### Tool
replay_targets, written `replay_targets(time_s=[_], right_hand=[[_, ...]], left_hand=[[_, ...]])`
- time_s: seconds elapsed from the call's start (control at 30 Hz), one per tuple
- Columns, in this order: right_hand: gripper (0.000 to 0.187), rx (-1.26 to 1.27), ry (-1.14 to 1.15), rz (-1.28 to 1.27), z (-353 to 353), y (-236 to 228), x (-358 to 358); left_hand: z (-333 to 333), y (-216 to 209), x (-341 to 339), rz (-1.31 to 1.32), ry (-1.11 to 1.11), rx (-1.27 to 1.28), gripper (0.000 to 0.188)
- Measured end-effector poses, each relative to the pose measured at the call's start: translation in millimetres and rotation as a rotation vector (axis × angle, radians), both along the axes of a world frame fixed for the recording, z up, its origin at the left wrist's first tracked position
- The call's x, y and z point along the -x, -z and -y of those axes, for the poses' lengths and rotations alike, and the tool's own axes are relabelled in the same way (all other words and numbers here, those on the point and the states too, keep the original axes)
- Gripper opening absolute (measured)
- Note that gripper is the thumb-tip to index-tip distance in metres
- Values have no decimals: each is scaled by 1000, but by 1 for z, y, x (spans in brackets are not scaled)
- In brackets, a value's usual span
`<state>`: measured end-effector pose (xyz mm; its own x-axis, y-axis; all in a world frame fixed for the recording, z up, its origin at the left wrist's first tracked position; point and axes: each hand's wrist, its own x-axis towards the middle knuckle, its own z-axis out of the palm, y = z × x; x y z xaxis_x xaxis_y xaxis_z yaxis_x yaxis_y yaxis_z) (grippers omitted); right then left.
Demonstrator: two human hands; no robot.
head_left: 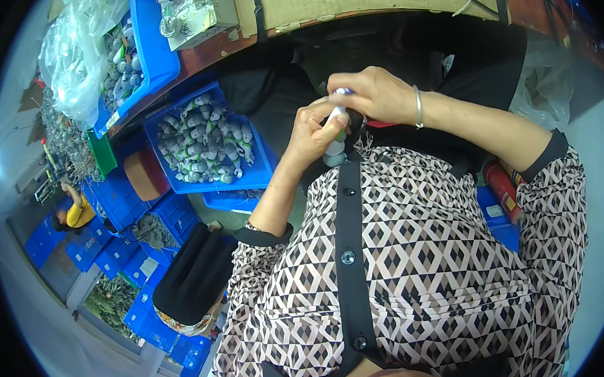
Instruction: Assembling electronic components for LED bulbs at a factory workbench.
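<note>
My left hand point(310, 133) is wrapped round a small grey-and-white figure point(335, 149) with a green band, held upright in front of my lap. Its grey rounded end shows below the fingers. Directly above, my right hand point(370, 95) is closed, its fingers pinching a small purple-and-white piece point(343, 92) at the figure's upper end. The fingers hide most of that piece, and slight blur hides its kind. Similar grey-and-white figures point(205, 139) with green bands are heaped in a blue crate point(256, 179) to the left of my left hand.
Ahead runs a worktable point(366, 2), bearing a box of wires point(205, 23) and a blue bin point(160, 51) of similar pieces. Clear plastic point(76, 60) drapes at far left. A red cylinder point(500, 188) stands at my right. Another person in yellow point(79, 212) is farther left, near stacked blue crates.
</note>
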<state>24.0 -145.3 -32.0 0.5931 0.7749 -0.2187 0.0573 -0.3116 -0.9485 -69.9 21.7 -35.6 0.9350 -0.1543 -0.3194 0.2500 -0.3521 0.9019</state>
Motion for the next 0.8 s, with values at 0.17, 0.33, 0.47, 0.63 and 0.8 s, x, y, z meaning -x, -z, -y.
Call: replay_targets(time_s=[0.17,0.33,0.47,0.63,0.8], right_hand=[[14,-363,-148,421,7,3,-8],[24,-393,-7,314,20,-6,-29],[27,-388,-4,335,18,-12,-45],[32,-203,245,830,18,-46,-46],[47,-31,131,783,2,-52,-40]], left_hand=[[3,-13,3,146,11,-35,21],[8,-30,-11,321,-20,-189,35],[-1,-24,-19,346,34,-148,57],[3,-42,-26,192,-102,-93,64],[14,-26,-59,405,-161,-203,72]])
